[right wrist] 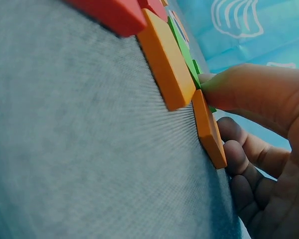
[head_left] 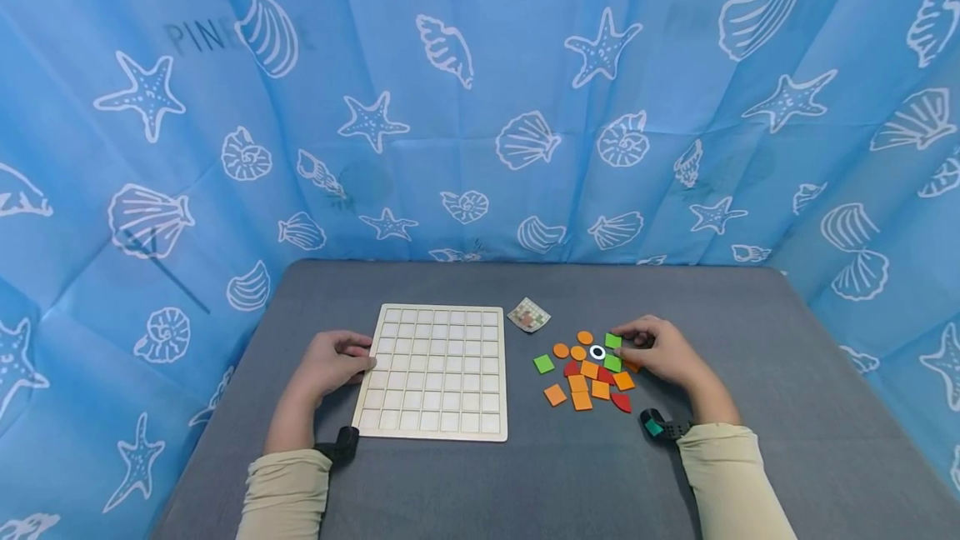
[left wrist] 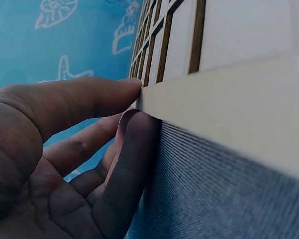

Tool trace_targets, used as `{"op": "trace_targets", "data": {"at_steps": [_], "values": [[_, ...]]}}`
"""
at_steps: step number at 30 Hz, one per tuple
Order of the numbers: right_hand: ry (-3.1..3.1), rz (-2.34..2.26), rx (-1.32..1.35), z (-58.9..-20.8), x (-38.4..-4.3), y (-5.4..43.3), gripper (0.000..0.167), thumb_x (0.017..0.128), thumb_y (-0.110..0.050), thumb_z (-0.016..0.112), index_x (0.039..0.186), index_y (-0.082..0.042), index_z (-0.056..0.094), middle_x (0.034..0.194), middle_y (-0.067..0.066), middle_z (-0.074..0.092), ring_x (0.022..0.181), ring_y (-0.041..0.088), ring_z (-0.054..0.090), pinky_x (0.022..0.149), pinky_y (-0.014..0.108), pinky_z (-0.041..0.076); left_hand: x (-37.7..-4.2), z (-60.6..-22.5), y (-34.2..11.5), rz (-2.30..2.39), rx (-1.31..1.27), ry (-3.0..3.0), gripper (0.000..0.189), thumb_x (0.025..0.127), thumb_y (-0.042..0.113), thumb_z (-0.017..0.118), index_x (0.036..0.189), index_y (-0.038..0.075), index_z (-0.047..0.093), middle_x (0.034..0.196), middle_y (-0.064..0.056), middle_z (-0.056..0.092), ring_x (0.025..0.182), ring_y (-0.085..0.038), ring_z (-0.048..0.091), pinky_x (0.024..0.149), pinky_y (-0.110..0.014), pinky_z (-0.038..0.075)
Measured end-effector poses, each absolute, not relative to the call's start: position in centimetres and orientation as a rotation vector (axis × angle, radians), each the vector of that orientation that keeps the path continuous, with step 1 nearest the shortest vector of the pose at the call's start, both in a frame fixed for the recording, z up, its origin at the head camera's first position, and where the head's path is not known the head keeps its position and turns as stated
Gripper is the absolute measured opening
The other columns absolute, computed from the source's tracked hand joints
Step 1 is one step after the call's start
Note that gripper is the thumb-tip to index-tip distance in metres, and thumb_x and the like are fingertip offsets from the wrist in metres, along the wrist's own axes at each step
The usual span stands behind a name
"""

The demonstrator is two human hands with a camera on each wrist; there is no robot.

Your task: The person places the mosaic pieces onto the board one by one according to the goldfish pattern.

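Observation:
A pale wooden grid board [head_left: 504,373] lies flat on the grey table, its recesses showing white. My left hand [head_left: 333,363] pinches the board's left edge. Up close in the left wrist view, the thumb [left wrist: 89,97] presses the rim and a finger sits beneath. My right hand [head_left: 663,348] is at the right side of a pile of flat tiles. Its thumb and index finger pinch a green square tile [head_left: 613,341] at the pile's far right. In the right wrist view, the curled fingers [right wrist: 239,154] are beside an orange tile [right wrist: 208,132], partly hiding the pinch.
Orange squares [head_left: 581,400], orange round tiles [head_left: 585,337], red quarter-round tiles [head_left: 621,402], more green squares [head_left: 543,364] and a white ring with a black centre [head_left: 597,352] lie loosely together. A small patterned card [head_left: 528,315] lies behind them. A blue shell-print curtain [head_left: 480,107] surrounds the table.

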State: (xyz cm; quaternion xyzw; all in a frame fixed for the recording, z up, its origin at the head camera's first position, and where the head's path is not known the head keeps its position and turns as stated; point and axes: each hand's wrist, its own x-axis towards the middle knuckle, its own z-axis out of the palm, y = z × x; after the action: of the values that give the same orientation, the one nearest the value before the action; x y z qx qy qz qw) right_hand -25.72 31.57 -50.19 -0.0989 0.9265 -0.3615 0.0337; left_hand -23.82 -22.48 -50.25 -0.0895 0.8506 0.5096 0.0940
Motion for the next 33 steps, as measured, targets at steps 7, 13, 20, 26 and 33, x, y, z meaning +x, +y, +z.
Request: {"op": "trace_targets", "data": {"at_steps": [7,13,20,26,33], "values": [[2.85,-1.134,-0.319,-50.27,-25.76,31.48,0.03,0.092,-0.012,0.082,0.119,-0.001,0.079,0.106,0.013,0.068,0.09,0.02,0.052,0.074,0.027,0.045,-23.86,-50.23,-22.65,1.517,-0.284,2.519,0.039,0.092,0.004,0.078,0.129,-0.006,0.07,0.107,-0.018,0.073,0.085,-0.019,0.072,0.076,-0.039,0.066],[2.848,-1.164,-0.323,-50.37,-25.74,31.28,0.029,0.093,-0.012,0.081,0.12,0.0,0.078,0.109,0.014,0.069,0.089,0.018,0.054,0.073,0.025,0.048,-23.69,-50.18,-22.98,1.503,-0.253,2.531,0.038,0.092,0.005,0.078,0.128,-0.005,0.07,0.107,-0.017,0.072,0.085,-0.019,0.073,0.076,-0.038,0.066],[2.867,-1.191,-0.313,-50.55,-25.82,31.02,0.029,0.095,-0.014,0.08,0.12,0.0,0.077,0.108,0.015,0.07,0.088,0.016,0.057,0.072,0.024,0.05,-23.6,-50.14,-23.45,1.491,-0.201,2.542,0.036,0.094,0.006,0.077,0.128,-0.005,0.071,0.106,-0.017,0.072,0.084,-0.019,0.071,0.074,-0.036,0.066],[2.886,-1.205,-0.306,-50.51,-25.73,31.01,0.027,0.096,-0.011,0.078,0.121,0.0,0.077,0.106,0.016,0.069,0.086,0.016,0.057,0.071,0.024,0.051,-23.73,-50.15,-23.46,1.501,-0.18,2.552,0.036,0.093,0.006,0.078,0.127,-0.005,0.072,0.106,-0.016,0.073,0.084,-0.018,0.072,0.075,-0.037,0.066],[2.895,-1.197,-0.338,-49.78,-25.56,30.6,0.029,0.097,-0.014,0.078,0.124,-0.002,0.076,0.113,0.016,0.069,0.091,0.02,0.06,0.074,0.025,0.053,-23.98,-50.69,-23.13,1.534,-0.132,2.543,0.037,0.094,0.004,0.077,0.129,-0.005,0.071,0.107,-0.017,0.071,0.084,-0.018,0.072,0.076,-0.038,0.066]]}}
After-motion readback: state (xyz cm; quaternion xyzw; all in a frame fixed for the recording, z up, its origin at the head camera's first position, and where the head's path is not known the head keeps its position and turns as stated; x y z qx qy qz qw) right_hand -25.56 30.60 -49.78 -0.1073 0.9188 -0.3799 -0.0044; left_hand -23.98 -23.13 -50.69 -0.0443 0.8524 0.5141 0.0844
